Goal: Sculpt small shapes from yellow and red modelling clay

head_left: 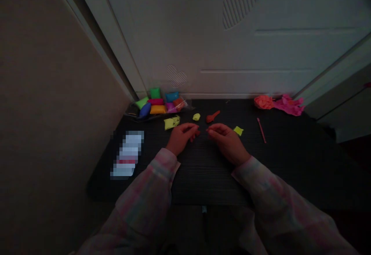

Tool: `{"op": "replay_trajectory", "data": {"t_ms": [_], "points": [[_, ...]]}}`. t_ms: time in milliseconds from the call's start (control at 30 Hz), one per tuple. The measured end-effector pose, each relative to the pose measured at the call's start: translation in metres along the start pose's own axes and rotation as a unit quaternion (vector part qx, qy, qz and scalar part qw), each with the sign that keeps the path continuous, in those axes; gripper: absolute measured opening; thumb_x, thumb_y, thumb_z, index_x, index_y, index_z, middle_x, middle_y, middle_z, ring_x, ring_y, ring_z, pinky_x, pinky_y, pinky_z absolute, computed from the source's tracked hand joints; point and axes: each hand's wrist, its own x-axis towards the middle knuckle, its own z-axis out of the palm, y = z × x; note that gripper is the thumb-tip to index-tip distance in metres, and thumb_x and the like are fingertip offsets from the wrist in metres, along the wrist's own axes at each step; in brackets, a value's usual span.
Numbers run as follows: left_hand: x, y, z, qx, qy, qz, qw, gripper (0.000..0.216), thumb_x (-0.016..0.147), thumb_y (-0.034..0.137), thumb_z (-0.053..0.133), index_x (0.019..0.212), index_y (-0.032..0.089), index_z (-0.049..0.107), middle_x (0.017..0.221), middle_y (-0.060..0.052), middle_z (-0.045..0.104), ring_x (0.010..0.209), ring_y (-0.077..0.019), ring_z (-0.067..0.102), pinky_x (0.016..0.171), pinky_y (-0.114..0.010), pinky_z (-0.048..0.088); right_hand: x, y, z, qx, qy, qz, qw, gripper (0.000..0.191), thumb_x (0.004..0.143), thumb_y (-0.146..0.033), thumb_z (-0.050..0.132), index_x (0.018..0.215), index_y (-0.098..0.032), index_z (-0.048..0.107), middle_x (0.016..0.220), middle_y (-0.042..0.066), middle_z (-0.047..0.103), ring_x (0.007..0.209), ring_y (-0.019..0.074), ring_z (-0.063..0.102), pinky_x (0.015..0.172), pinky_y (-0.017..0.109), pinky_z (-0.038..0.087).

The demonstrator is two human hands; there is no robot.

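Observation:
My left hand hovers above the middle of the dark table, thumb and fingers pinched together. Facing it across a small gap, my right hand is also closed in a pinch. Whatever either holds, if anything, is too small and dim to make out. Just beyond the fingertips lie a small yellow lump of modelling clay and a red-orange clay piece with a round end and a thin stem. An opened yellow clay packet is beside my left hand. A yellow scrap lies by my right hand.
A clear bag of several colourful clay packets sits at the back left. A lit phone, blurred, lies left. Right of my hands is a thin pink stick tool. Crumpled orange and pink material lies back right, before a white door.

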Motion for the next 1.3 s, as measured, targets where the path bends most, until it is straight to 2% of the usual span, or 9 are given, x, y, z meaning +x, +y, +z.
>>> {"op": "replay_trajectory", "data": {"t_ms": [100, 267, 400, 533, 700, 800, 1033, 1300], "points": [[-0.001, 0.000, 0.003, -0.090, -0.062, -0.048, 0.993, 0.017, 0.067, 0.028, 0.059, 0.076, 0.013, 0.061, 0.058, 0.002, 0.056, 0.047, -0.0071, 0.048, 0.048, -0.022, 0.038, 0.000, 0.000, 0.000, 0.001, -0.001, 0.001, 1.000, 0.014, 0.061, -0.023, 0.067, 0.073, -0.020, 0.059, 0.071, -0.004, 0.062, 0.064, 0.0069, 0.053, 0.063, 0.022, 0.040], [-0.002, -0.003, 0.005, -0.159, -0.083, -0.064, 0.982, 0.017, 0.061, 0.025, 0.065, 0.073, 0.013, 0.060, 0.067, 0.001, 0.061, 0.052, -0.0064, 0.050, 0.052, -0.023, 0.039, 0.000, 0.000, 0.000, -0.007, -0.007, 0.001, 1.000, 0.014, 0.061, -0.023, 0.067, 0.072, -0.020, 0.059, 0.067, -0.005, 0.061, 0.061, 0.0063, 0.052, 0.060, 0.021, 0.039], [-0.003, -0.002, 0.005, -0.154, -0.088, -0.054, 0.983, 0.016, 0.060, 0.023, 0.066, 0.071, 0.014, 0.061, 0.061, 0.003, 0.058, 0.050, -0.0051, 0.048, 0.051, -0.022, 0.037, -0.001, 0.001, -0.001, -0.040, -0.014, -0.015, 0.999, 0.014, 0.062, -0.024, 0.067, 0.072, -0.020, 0.059, 0.066, -0.005, 0.061, 0.062, 0.0065, 0.052, 0.061, 0.021, 0.039], [-0.005, 0.004, 0.005, -0.126, -0.074, -0.043, 0.988, 0.019, 0.061, 0.023, 0.065, 0.077, 0.015, 0.063, 0.060, 0.004, 0.058, 0.051, -0.0055, 0.047, 0.053, -0.022, 0.037, -0.001, 0.001, 0.000, -0.082, 0.000, -0.047, 0.996, 0.013, 0.062, -0.024, 0.067, 0.071, -0.020, 0.059, 0.069, -0.004, 0.062, 0.067, 0.0093, 0.056, 0.066, 0.024, 0.042], [-0.006, 0.007, 0.003, -0.054, -0.045, -0.014, 0.997, 0.018, 0.065, 0.026, 0.062, 0.079, 0.016, 0.065, 0.074, 0.000, 0.062, 0.056, -0.0066, 0.048, 0.057, -0.023, 0.038, -0.004, -0.004, 0.005, -0.137, 0.005, -0.062, 0.989, 0.010, 0.066, -0.027, 0.063, 0.074, -0.022, 0.062, 0.075, -0.002, 0.065, 0.074, 0.0132, 0.059, 0.073, 0.030, 0.044], [-0.005, 0.004, 0.003, -0.048, -0.030, -0.001, 0.998, 0.017, 0.064, 0.026, 0.062, 0.077, 0.016, 0.065, 0.080, -0.002, 0.063, 0.062, -0.0090, 0.052, 0.060, -0.024, 0.040, -0.006, -0.004, 0.007, -0.152, -0.006, -0.068, 0.986, 0.011, 0.066, -0.028, 0.062, 0.076, -0.023, 0.062, 0.080, -0.001, 0.065, 0.078, 0.0146, 0.059, 0.077, 0.032, 0.044], [-0.005, 0.001, 0.007, -0.059, -0.026, 0.006, 0.998, 0.012, 0.062, 0.021, 0.063, 0.072, 0.015, 0.062, 0.076, -0.002, 0.064, 0.073, -0.0125, 0.057, 0.071, -0.027, 0.042, -0.006, 0.002, 0.005, -0.180, 0.003, -0.080, 0.980, 0.011, 0.066, -0.028, 0.063, 0.075, -0.022, 0.059, 0.076, -0.001, 0.063, 0.074, 0.0143, 0.058, 0.073, 0.031, 0.045], [-0.007, 0.007, 0.007, -0.079, -0.060, -0.021, 0.995, 0.014, 0.061, 0.021, 0.064, 0.074, 0.015, 0.062, 0.075, -0.001, 0.064, 0.071, -0.0121, 0.057, 0.072, -0.029, 0.042, -0.005, 0.002, 0.004, -0.180, 0.016, -0.080, 0.980, 0.012, 0.067, -0.028, 0.061, 0.076, -0.021, 0.057, 0.075, -0.001, 0.061, 0.071, 0.0139, 0.057, 0.070, 0.031, 0.044]]}}
